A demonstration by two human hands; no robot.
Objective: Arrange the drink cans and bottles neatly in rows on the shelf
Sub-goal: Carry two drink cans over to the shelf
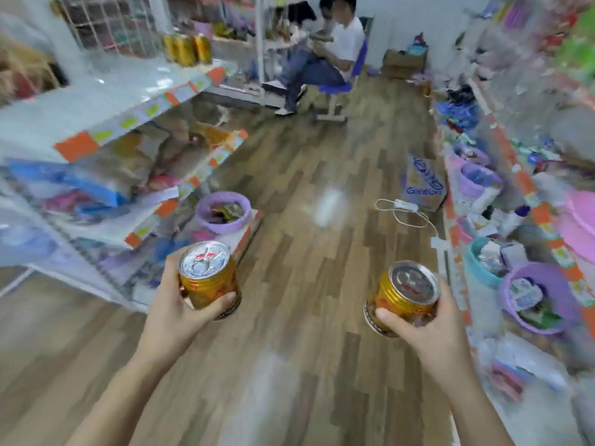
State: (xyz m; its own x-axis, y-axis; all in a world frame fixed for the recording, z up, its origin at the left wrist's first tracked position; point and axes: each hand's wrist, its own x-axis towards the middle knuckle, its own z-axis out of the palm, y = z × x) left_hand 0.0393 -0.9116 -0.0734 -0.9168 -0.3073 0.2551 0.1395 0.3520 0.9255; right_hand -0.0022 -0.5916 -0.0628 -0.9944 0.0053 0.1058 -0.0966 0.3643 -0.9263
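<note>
The left hand (177,307) is curled round the left can (209,281), with the thumb laid across its near wall and the fingers wrapped behind. The right hand (433,326) grips the right can (404,296) the same way, thumb on the near side. Both cans are short metal cylinders with shiny gold walls, reddish print, a ribbed shoulder and a dark band at the base. Each has a silver lid with a pull tab still sealed. Each can stands out above its hand, lid tipped towards the camera, and both are held in the air over the floor (306,175) of brown wood-grain planks.

To the left stands the shelf (96,101), its top board pale and glossy with a front edge striped in orange and green labels. The shelf cans (186,48), gold like the held ones, stand upright together near the far corner of that board. Lower boards hold blurred packets. A round lilac basket (223,211) sits beside the shelf's foot. A printed cardboard box (425,185) and a white cable (405,212) lie at the floor's right edge. A seated person (325,59) is at the far end.
</note>
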